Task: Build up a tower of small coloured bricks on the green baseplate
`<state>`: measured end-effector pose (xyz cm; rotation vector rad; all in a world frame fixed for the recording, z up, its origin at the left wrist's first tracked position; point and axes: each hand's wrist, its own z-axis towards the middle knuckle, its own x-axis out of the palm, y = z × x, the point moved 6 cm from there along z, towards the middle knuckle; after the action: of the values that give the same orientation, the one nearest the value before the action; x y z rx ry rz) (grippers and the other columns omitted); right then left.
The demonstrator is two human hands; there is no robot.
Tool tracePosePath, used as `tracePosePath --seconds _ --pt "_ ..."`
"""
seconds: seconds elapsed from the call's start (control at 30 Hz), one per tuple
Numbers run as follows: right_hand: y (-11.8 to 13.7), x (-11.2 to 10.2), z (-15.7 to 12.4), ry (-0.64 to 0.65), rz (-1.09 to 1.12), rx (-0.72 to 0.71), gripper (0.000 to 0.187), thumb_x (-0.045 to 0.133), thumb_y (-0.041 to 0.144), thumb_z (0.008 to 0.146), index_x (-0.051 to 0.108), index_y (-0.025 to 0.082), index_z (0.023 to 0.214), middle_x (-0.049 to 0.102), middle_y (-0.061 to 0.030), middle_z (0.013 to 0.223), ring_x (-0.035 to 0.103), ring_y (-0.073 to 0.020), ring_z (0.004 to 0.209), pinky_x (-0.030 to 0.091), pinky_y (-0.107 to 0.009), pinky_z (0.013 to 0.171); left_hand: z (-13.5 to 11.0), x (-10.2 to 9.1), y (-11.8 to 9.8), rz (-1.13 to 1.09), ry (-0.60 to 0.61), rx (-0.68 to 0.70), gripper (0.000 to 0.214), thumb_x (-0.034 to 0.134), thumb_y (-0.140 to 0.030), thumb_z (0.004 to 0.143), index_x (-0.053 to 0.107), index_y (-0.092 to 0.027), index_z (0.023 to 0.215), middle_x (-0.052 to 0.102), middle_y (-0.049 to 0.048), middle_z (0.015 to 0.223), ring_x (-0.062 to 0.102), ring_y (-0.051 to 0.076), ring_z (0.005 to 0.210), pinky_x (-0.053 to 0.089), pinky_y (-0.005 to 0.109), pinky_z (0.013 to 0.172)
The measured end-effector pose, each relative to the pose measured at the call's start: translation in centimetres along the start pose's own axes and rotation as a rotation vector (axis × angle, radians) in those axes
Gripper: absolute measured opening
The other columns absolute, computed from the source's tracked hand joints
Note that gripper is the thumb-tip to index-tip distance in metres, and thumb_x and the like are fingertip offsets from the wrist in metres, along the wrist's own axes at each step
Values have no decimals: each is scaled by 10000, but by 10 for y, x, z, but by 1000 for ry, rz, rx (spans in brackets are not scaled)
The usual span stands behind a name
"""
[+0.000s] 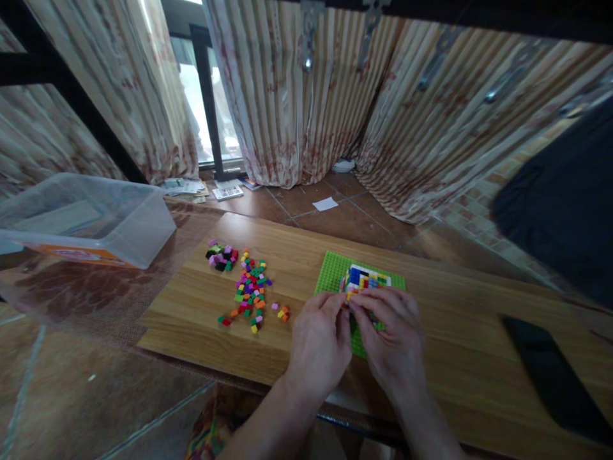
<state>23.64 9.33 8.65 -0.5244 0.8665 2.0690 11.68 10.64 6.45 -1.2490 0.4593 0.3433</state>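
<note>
A green studded baseplate (330, 271) lies on the wooden board, and a structure of small coloured bricks (364, 276) in blue, white, yellow and red stands on it. Over the near left part of this structure, my left hand (320, 338) has its thumb and forefinger pinched together. My right hand (395, 332) comes in from the other side, its fingers also pinched at the structure's near edge. The two sets of fingertips almost meet. Whatever small piece is between them is too hidden to make out.
Left of my hands lies a spread of loose coloured bricks (251, 287), with a smaller pile (221, 257) behind it. A clear plastic bin (143, 223) stands at the far left. A black flat object (550, 370) lies on the board (460, 338) at right. Dark fabric (565, 198) shows at upper right.
</note>
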Motion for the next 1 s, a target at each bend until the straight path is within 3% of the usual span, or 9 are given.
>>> tracePosePath --seconds 0.33,0.73,0.87,1.0 --pt "-4 0 -4 -74 -58 12 78 653 177 846 707 224 877 669 -46 999 566 -203 972 471 -393 862 -4 11 -2 150 40 39 344 405 -135 924 559 -194 1225 660 84 1122 623 212 1032 535 381 925" --pt "-11 4 -11 -62 46 131 110 630 268 873 740 263 885 662 -40 1043 575 -204 1016 475 -406 895 -4 14 3 195 49 115 369 401 -116 916 548 -195 1245 651 92 1135 614 215 1049 526 380 934" --pt "-27 -13 -14 -205 178 318 161 610 309 879 733 257 970 674 -44 1095 597 -203 1053 466 -406 948 -2 14 9 142 44 51 378 405 -123 913 549 -177 1258 637 110 1179 607 223 1081 509 397 970" --pt "-70 -17 -28 -326 345 703 341 582 433 873 675 255 1148 670 -55 1162 624 -226 1057 472 -438 955 0 16 12 103 4 15 498 410 -71 859 478 -158 1345 580 141 1296 546 252 1211 455 453 1050"
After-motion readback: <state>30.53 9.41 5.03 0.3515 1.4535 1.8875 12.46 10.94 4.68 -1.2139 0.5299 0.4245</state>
